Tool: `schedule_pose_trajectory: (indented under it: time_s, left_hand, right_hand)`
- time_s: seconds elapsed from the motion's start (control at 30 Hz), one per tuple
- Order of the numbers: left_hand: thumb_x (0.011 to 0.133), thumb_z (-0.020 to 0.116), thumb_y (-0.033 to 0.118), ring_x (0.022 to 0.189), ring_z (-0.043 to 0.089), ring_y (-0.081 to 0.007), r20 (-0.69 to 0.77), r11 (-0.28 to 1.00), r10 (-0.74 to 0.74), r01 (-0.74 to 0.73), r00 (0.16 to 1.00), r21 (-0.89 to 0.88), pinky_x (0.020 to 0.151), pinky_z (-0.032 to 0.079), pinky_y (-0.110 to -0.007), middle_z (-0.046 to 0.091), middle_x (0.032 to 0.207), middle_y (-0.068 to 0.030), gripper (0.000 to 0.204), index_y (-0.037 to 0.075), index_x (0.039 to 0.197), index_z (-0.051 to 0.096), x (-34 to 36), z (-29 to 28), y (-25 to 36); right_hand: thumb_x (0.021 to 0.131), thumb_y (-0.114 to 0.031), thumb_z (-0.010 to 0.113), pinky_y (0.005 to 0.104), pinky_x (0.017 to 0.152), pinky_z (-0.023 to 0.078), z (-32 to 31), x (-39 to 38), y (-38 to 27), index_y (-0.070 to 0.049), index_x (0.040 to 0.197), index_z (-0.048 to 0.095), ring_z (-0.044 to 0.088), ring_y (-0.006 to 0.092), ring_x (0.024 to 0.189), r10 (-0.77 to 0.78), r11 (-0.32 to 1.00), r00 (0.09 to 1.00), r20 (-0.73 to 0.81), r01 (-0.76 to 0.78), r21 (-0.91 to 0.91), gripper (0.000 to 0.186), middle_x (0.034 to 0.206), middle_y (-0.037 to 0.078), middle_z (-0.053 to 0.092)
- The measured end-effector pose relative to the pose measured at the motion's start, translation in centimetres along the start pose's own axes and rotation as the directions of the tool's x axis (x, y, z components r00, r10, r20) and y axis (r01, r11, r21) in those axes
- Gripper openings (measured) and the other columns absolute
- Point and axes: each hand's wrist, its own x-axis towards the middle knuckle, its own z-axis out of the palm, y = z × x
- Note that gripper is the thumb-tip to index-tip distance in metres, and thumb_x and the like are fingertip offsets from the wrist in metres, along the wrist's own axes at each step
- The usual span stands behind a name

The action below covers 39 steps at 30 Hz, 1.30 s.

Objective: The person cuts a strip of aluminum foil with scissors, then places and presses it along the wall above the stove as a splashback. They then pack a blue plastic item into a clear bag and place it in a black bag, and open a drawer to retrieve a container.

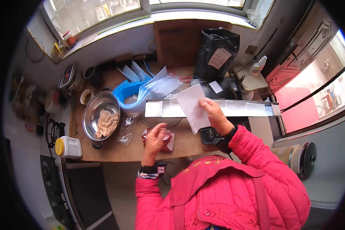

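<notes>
My right hand pinches a flat white paper sheet by its right edge, thumb on top. The sheet is raised and tilted above the table. My left hand is over a red-and-white packet near the table's front edge. Its fingers are apart, slightly smeared by motion, with nothing visible in them; whether they touch the packet I cannot tell. Behind the sheet lies a long narrow tray lined with white pieces. Farther back stands a fanned stack of blue and white sheets.
A steel two-handled pot at left holds a pale, lumpy mass. Near it are a clear plastic bag and a white yellow-lidded tub. A black bag stands at the back; a black appliance is by my right wrist.
</notes>
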Motion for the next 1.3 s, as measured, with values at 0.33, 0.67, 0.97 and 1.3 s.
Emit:
schedule_pose_trajectory:
  time_s: [0.33,0.67,0.97,1.3]
  left_hand:
    - [0.09,0.055,0.008,0.088,0.056,-0.0082,0.207,0.956,-0.004,0.065,0.978,-0.288,0.078,0.046,-0.023,0.061,0.102,-0.0037,0.027,-0.002,0.115,0.053,4.5,11.0,0.8]
    - [0.087,0.058,0.006,0.085,0.054,-0.0067,0.558,0.991,-0.087,0.129,0.825,-0.036,0.072,0.045,-0.021,0.06,0.1,-0.0027,0.041,-0.002,0.125,0.046,5.6,22.1,2.1]
    - [0.083,0.061,0.006,0.053,0.048,-0.0069,0.529,0.943,-0.196,0.01,0.826,0.333,0.052,0.043,-0.024,0.053,0.064,-0.003,0.047,0.006,0.127,0.046,7.5,37.5,4.0]
    - [0.078,0.06,0.009,0.071,0.058,-0.0399,0.539,0.711,0.061,-0.416,0.84,0.567,0.063,0.047,-0.043,0.06,0.076,-0.0221,0.038,0.011,0.115,0.053,14.6,48.6,0.2]
  right_hand:
    - [0.088,-0.014,0.057,0.0259,0.084,0.045,-5.4,-3.9,0.8,0.003,0.116,0.05,0.054,0.011,0.092,-0.009,0.964,0.997,0.074,0.028,-0.263,0.034,0.105,0.006,0.058]
    - [0.084,-0.013,0.062,0.0232,0.075,0.046,-17.0,-10.7,-2.6,-0.001,0.116,0.052,0.057,0.0089,0.084,0.056,0.998,0.998,-0.014,-0.057,-0.021,0.035,0.098,0.004,0.061]
    - [0.085,-0.011,0.058,0.0218,0.064,0.046,-32.9,-17.5,-5.5,-0.001,0.107,0.057,0.055,0.0067,0.074,-0.097,0.994,0.909,-0.405,0.068,-0.085,0.024,0.088,0.002,0.061]
    - [0.081,-0.005,0.057,0.0333,0.058,0.045,-39.9,-18.3,-9.2,-0.004,0.105,0.052,0.057,0.0283,0.062,-0.59,0.641,0.664,-0.458,0.041,-0.766,0.025,0.072,0.018,0.056]
